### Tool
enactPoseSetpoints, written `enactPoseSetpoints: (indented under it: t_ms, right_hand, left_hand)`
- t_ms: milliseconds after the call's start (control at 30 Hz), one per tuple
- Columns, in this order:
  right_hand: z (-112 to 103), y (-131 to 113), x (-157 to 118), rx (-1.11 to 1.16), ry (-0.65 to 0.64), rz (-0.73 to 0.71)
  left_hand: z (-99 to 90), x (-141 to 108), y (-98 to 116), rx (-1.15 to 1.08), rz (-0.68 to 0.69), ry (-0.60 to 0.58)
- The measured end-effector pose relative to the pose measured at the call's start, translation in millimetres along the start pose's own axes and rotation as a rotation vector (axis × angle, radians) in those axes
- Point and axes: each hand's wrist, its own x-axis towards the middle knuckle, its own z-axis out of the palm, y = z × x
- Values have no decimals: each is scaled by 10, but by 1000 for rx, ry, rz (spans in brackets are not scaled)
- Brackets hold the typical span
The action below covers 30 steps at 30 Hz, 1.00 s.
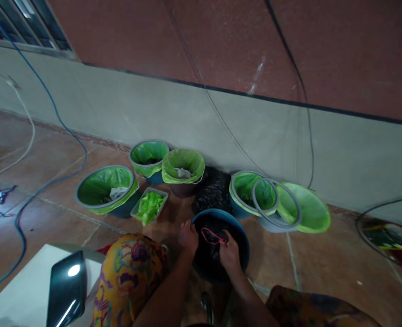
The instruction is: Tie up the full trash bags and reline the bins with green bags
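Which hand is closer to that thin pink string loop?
Right. The right hand touches the right end of the loop; the left hand is farther off, at the left rim of the round blue plastic bucket.

"Where does the view look from?"
"The person's head, facing forward and down."
"How near?"
"The left hand and right hand are near, the wall far."

Bare forearms; yellow legwear at left, purple and teal swirls; darker, shadowed at right
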Motion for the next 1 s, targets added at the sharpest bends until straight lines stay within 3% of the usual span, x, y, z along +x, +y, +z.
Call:
enactPoseSetpoints:
  t_ms: [167, 300, 400, 500, 600, 667, 733, 867, 933, 1000]
  right_hand:
    - [-303, 50, 12, 324, 199, 119]
    - [-450, -27, -15, 431, 250, 130]
    - [-517, -193, -77, 512, 225, 96]
    - [-572, -432, -121, 701, 236, 19]
    - [-662, -683, -134, 878, 292, -30]
    - [-754, -843, -147, 971, 323, -35]
    - [-864, -1005, -177, 1045, 355, -22]
    - [-1068, -1311, -288, 1217, 399, 62]
    - [-1128, -1403, -337, 1316, 321, 135]
    - [-1151, -1416, -363, 1334, 226, 191]
  left_hand:
    - [-65, -20, -41, 3, -21, 0]
    - [-135, -5, -65, -21, -74, 5]
    - [-177, 6, -30, -75, -51, 172]
    - [-241, -3, 52, -243, 78, 404]
    - [-332, -57, 106, -492, 135, 432]
    - [-378, -120, 88, -683, 24, 341]
    - [-391, -190, 29, -926, -163, 170]
    - [-359, -298, -84, -1473, -486, -344]
    - [-369, -322, -77, -1660, -422, -545]
    - [-417, -332, -27, -1713, -265, -618]
